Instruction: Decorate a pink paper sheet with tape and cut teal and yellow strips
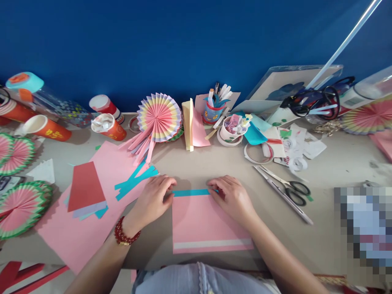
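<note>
A pink paper sheet (202, 220) lies in front of me, with a blue paper strip (191, 192) along its far edge. A pale strip (211, 244) runs across the sheet near its closer edge. At the sheet's far left corner, my left hand (154, 200) has thumb and fingers closed on the end of the blue strip. Farther along, my right hand (232, 198) pinches the same strip and covers its right end. The far right part of the sheet is hidden beneath that hand and forearm.
Scissors (295, 192) and a pen-shaped cutter (288, 196) lie right of the sheet. Left are a large pink sheet (92, 237), loose blue strips (134, 181) and a red paper piece (86, 185). Behind stand a folded paper fan (159, 118), cups and a tape roll (259, 154).
</note>
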Tool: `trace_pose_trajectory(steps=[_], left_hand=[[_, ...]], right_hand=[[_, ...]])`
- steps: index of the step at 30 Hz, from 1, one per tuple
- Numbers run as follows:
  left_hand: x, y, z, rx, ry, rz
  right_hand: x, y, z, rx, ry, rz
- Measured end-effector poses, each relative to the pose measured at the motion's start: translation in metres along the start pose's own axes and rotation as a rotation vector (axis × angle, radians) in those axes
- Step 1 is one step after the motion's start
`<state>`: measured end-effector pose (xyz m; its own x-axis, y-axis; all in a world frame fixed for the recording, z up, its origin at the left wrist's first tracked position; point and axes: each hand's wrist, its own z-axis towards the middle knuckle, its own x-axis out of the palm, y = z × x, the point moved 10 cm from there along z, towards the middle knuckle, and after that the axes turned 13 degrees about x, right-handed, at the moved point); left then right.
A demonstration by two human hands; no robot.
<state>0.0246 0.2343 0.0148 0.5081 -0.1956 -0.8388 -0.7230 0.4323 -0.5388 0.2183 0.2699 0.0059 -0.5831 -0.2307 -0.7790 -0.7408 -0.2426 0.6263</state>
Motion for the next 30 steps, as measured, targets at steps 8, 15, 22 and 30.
trace_pose_trajectory(steps=[8, 15, 22, 30], left_hand=[[0.0061, -0.0061, 0.0006, 0.09, 0.086, 0.034], [0.0077, -0.0051, -0.0006, 0.088, 0.092, 0.043], [0.0074, -0.005, -0.0006, 0.078, 0.103, 0.045], [0.0073, -0.0053, -0.0002, 0.077, 0.11, 0.045]], right_hand=[[0.0002, 0.0003, -0.0009, -0.015, -0.002, 0.005], [0.0005, -0.0033, -0.0013, 0.014, -0.004, 0.008], [0.0019, -0.0024, -0.0016, -0.004, 0.015, 0.005], [-0.0007, 0.0017, -0.0041, -0.023, -0.016, -0.026]])
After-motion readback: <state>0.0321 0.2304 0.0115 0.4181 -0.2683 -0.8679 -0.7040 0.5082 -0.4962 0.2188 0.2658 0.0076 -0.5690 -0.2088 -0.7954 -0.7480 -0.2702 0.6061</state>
